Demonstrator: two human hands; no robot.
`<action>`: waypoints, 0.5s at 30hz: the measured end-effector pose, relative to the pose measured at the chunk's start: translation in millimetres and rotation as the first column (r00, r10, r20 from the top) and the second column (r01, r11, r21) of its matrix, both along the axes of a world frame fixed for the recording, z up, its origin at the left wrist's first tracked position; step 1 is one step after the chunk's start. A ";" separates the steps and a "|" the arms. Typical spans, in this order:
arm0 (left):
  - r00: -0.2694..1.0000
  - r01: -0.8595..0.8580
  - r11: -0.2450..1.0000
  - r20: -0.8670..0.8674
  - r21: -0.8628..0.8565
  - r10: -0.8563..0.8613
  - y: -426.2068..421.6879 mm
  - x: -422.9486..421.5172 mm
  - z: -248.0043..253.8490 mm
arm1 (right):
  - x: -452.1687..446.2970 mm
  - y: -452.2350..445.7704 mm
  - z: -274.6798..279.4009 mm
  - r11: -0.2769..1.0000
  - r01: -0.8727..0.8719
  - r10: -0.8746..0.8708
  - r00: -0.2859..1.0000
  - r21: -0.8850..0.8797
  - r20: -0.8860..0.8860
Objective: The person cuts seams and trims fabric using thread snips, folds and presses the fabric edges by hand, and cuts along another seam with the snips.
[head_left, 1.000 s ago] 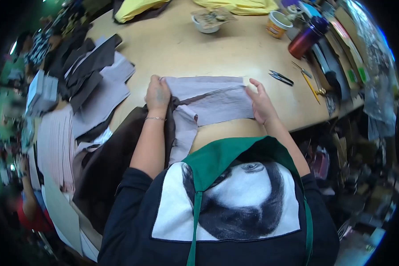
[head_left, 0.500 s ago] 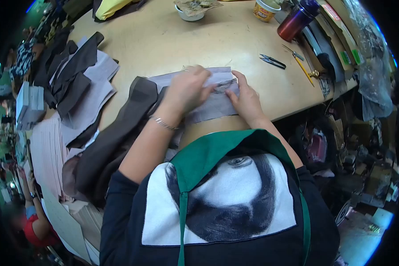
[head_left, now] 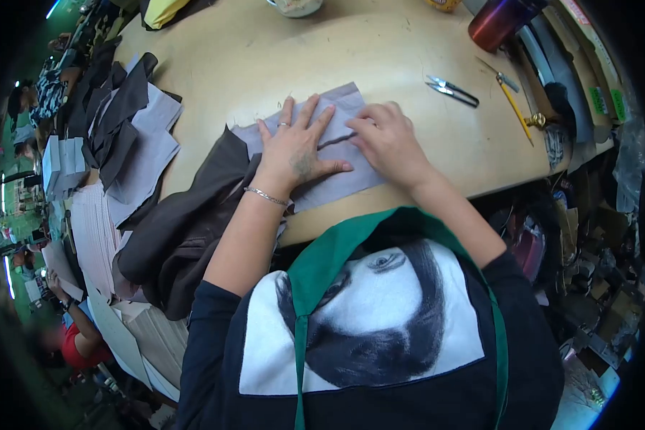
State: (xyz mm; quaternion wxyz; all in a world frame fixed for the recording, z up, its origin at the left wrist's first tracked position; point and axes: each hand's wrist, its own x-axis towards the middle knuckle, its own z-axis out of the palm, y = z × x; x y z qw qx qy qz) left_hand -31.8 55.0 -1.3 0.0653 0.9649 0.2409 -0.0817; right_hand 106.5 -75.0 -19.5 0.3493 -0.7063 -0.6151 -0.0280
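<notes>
A greyish-lavender piece of fabric (head_left: pixel 344 183) lies on the table in front of me, with a dark seam-like line running across its middle. My left hand (head_left: pixel 299 147) presses flat on it, fingers spread, holding nothing. At the right end of the dark line, the fingertips of my right hand (head_left: pixel 388 140) are pinched together on the fabric; the exact bit between them is hidden. A dark brown fabric (head_left: pixel 186 215) joins or touches the lavender piece on the left, bunched up and hanging toward me over the table edge.
Thread snips (head_left: pixel 451 91), a yellow pencil-like tool (head_left: pixel 516 111) and a red-purple bottle (head_left: pixel 496 25) are at the right. A bowl (head_left: pixel 299 7) sits at the far edge. Leftward lie dark and lavender cut pieces (head_left: pixel 147 136) and a pale stack (head_left: pixel 97 236). Another person's arm (head_left: pixel 86 326) shows lower left.
My left hand has gone from a blurred, lifted position to lying flat with fingers spread. My right hand has turned inward and pinches the seam's end. The fabric is now slanted and flatter.
</notes>
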 end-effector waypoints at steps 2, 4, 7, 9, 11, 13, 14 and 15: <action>1.000 -0.003 1.000 0.005 -0.025 0.003 0.6 -3.9 -3.3 | 0.0 8.7 -13.9 0.987 -0.068 0.069 0.998 -0.143 0.007; 1.000 0.009 0.999 0.008 -0.031 -0.009 6.5 -10.3 -0.2 | 5.4 19.2 -19.0 0.970 -0.103 0.102 0.995 -0.221 -0.014; 0.999 -0.040 0.998 -0.027 -0.041 0.039 16.6 -26.7 1.9 | 16.4 7.6 -14.4 0.966 -0.062 0.048 0.997 -0.250 -0.062; 1.000 -0.019 1.000 -0.024 -0.012 0.019 18.5 -32.3 4.1 | 24.2 -0.4 -11.2 0.970 -0.009 0.002 1.000 -0.245 -0.030; 0.999 -0.028 1.000 -0.027 -0.008 0.027 15.5 -32.8 5.7 | 30.2 -6.7 -9.9 0.965 0.044 -0.045 0.999 -0.260 0.002; 0.998 -0.042 0.999 -0.054 -0.010 0.042 13.4 -30.5 10.9 | 32.6 -10.3 -10.1 0.954 0.115 -0.114 0.993 -0.277 0.019; 1.000 -0.008 1.000 0.001 0.001 0.008 10.3 -31.0 11.5 | 30.5 -13.8 -10.1 0.957 0.124 -0.130 0.991 -0.261 -0.008; 0.998 0.030 0.999 0.056 0.020 -0.031 7.2 -30.8 12.5 | 29.4 -16.4 -9.7 0.961 0.137 -0.149 0.988 -0.239 -0.033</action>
